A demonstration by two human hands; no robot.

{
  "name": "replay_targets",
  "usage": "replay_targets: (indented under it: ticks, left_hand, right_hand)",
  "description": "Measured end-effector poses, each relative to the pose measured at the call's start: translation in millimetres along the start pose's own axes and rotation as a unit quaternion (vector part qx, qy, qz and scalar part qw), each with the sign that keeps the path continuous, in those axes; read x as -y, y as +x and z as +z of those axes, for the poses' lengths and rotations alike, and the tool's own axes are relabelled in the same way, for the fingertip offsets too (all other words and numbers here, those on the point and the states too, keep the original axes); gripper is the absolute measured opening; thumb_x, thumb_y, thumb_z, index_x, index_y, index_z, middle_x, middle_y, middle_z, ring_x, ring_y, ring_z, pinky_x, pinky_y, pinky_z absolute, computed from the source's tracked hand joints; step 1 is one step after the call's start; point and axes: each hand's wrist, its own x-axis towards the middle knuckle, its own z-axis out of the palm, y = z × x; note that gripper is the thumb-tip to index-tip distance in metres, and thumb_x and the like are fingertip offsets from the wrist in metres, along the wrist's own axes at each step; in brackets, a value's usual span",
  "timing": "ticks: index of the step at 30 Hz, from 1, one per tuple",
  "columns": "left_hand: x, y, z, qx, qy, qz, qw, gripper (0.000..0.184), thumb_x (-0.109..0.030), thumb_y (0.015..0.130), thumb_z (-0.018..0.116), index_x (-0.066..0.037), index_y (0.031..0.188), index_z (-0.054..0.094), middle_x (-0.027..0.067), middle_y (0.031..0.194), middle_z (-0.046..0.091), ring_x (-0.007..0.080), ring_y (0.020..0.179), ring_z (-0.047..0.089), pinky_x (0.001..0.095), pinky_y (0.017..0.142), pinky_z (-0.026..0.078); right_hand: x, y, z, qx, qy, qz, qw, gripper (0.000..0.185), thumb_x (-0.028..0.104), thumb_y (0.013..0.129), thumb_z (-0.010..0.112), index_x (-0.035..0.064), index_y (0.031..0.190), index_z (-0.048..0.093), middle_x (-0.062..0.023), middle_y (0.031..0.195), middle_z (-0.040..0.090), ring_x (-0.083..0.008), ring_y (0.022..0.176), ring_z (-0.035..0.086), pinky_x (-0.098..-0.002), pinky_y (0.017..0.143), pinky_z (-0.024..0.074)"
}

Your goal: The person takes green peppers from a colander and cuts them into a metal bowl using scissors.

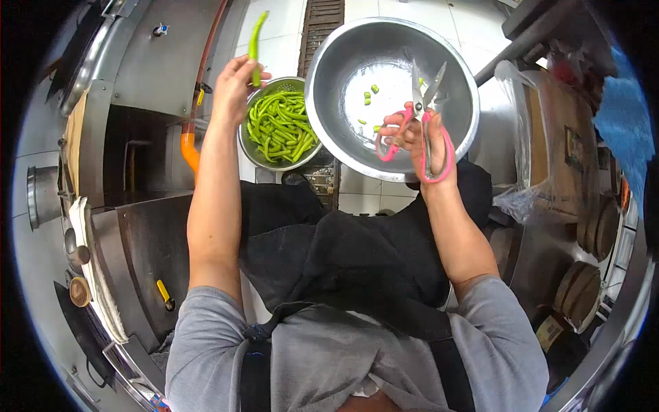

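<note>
A long green pepper (255, 47) stands upright in my left hand (235, 86), pinched near its lower end, above and left of the colander. The steel colander (244, 141) holds many whole green peppers (280, 127). My right hand (429, 141) has its fingers in the handles of pink-handled scissors (419, 108), whose blades are spread apart and point away from me. The scissors are over a large steel bowl (329, 82). Several short cut green pieces (375, 88) lie on the bottom of that bowl.
Steel counters (154, 55) line the left side, with an orange pipe (189, 152) beside them. A cardboard box (549, 137) wrapped in clear plastic is at the right. A floor drain grate (321, 34) runs between white tiles beyond the bowls.
</note>
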Motion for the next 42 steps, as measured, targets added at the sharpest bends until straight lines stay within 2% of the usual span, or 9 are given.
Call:
replay_targets:
  ticks: [3, 7, 10, 17, 20, 24, 33, 36, 42]
  left_hand:
    - [-6.0, -26.4, 29.9, 0.146, -0.036, -0.013, 0.988, 0.03, -0.016, 0.093, 0.056, 0.001, 0.116, 0.05, 0.0106, 0.095, 0.061, 0.0202, 0.085, 0.063, 0.031, 0.073, 0.049]
    - [8.4, -46.1, 63.9, 0.207, -0.033, -0.012, 0.978, 0.029, -0.016, 0.092, 0.057, 0.001, 0.115, 0.052, 0.0094, 0.093, 0.062, 0.0176, 0.081, 0.064, 0.0281, 0.07, 0.05]
    - [18.3, -52.8, 78.6, 0.216, -0.028, -0.03, 0.976, 0.029, -0.015, 0.092, 0.058, 0.002, 0.115, 0.053, 0.0098, 0.093, 0.062, 0.0177, 0.08, 0.065, 0.0273, 0.071, 0.05]
    - [18.1, -53.8, 92.7, 0.242, -0.024, -0.023, 0.97, 0.031, -0.014, 0.091, 0.059, 0.003, 0.116, 0.053, 0.0093, 0.093, 0.062, 0.0166, 0.081, 0.064, 0.0273, 0.072, 0.05]
    - [15.7, -56.9, 94.6, 0.243, -0.005, -0.01, 0.97, 0.031, -0.015, 0.091, 0.059, 0.003, 0.115, 0.054, 0.0088, 0.092, 0.062, 0.0166, 0.081, 0.063, 0.0274, 0.073, 0.049]
    - [25.1, -55.1, 94.1, 0.267, -0.015, -0.011, 0.963, 0.031, -0.016, 0.09, 0.059, 0.002, 0.116, 0.054, 0.0082, 0.09, 0.063, 0.0161, 0.081, 0.063, 0.0281, 0.073, 0.048]
    - [22.1, -64.3, 95.0, 0.269, 0.0, -0.015, 0.963, 0.031, -0.017, 0.091, 0.058, 0.002, 0.116, 0.054, 0.0072, 0.089, 0.063, 0.0152, 0.082, 0.062, 0.0302, 0.074, 0.047]
    - [28.0, -62.1, 95.0, 0.263, -0.016, -0.014, 0.965, 0.028, -0.014, 0.089, 0.061, 0.002, 0.112, 0.056, 0.0079, 0.091, 0.065, 0.0138, 0.078, 0.065, 0.0266, 0.068, 0.049]
    - [28.6, -62.2, 95.5, 0.267, -0.007, -0.017, 0.963, 0.027, -0.013, 0.089, 0.06, 0.003, 0.111, 0.057, 0.008, 0.091, 0.065, 0.0139, 0.078, 0.064, 0.0263, 0.068, 0.048]
  right_hand:
    - [2.3, -3.1, -6.7, 0.018, 0.0, -0.003, 1.0, 0.071, 0.065, 0.087, 0.047, -0.0008, 0.116, 0.05, -0.0206, 0.097, 0.064, -0.0309, 0.087, 0.067, -0.0403, 0.078, 0.0524]
    - [1.6, -4.2, -18.1, 0.032, 0.006, 0.003, 0.999, 0.072, 0.065, 0.088, 0.044, -0.0006, 0.119, 0.05, -0.0194, 0.097, 0.065, -0.0289, 0.085, 0.068, -0.0383, 0.076, 0.0523]
    - [2.8, -4.5, -18.5, 0.026, 0.001, 0.007, 1.0, 0.072, 0.064, 0.089, 0.042, -0.0001, 0.12, 0.051, -0.0174, 0.093, 0.066, -0.0251, 0.082, 0.068, -0.0328, 0.072, 0.052]
    - [9.6, -2.4, -8.8, 0.01, -0.002, 0.001, 1.0, 0.076, 0.068, 0.087, 0.042, -0.0003, 0.119, 0.051, -0.0166, 0.09, 0.067, -0.0224, 0.077, 0.068, -0.0318, 0.071, 0.0518]
    - [13.3, -3.0, -5.5, 0.006, 0.001, 0.005, 1.0, 0.076, 0.067, 0.088, 0.041, -0.0014, 0.118, 0.051, -0.0137, 0.082, 0.066, -0.0201, 0.068, 0.065, -0.0311, 0.071, 0.0522]
    - [12.3, 0.3, -4.9, 0.004, 0.035, -0.013, 0.999, 0.074, 0.065, 0.09, 0.038, -0.0025, 0.117, 0.051, -0.0121, 0.075, 0.063, -0.0203, 0.064, 0.063, -0.0306, 0.069, 0.0517]
    - [11.7, -0.2, -7.7, -0.006, 0.061, -0.001, 0.998, 0.076, 0.066, 0.092, 0.032, -0.0035, 0.117, 0.051, -0.0114, 0.073, 0.064, -0.0205, 0.061, 0.062, -0.0289, 0.06, 0.0491]
    - [12.5, -1.9, -6.2, -0.021, 0.102, 0.004, 0.995, 0.074, 0.06, 0.094, 0.033, -0.0074, 0.118, 0.051, -0.0133, 0.071, 0.064, -0.0223, 0.054, 0.06, -0.0277, 0.051, 0.0483]
    - [14.6, -3.6, -3.4, -0.025, 0.112, 0.008, 0.993, 0.075, 0.06, 0.094, 0.034, -0.0084, 0.116, 0.052, -0.0138, 0.07, 0.064, -0.0218, 0.051, 0.059, -0.0263, 0.049, 0.0477]
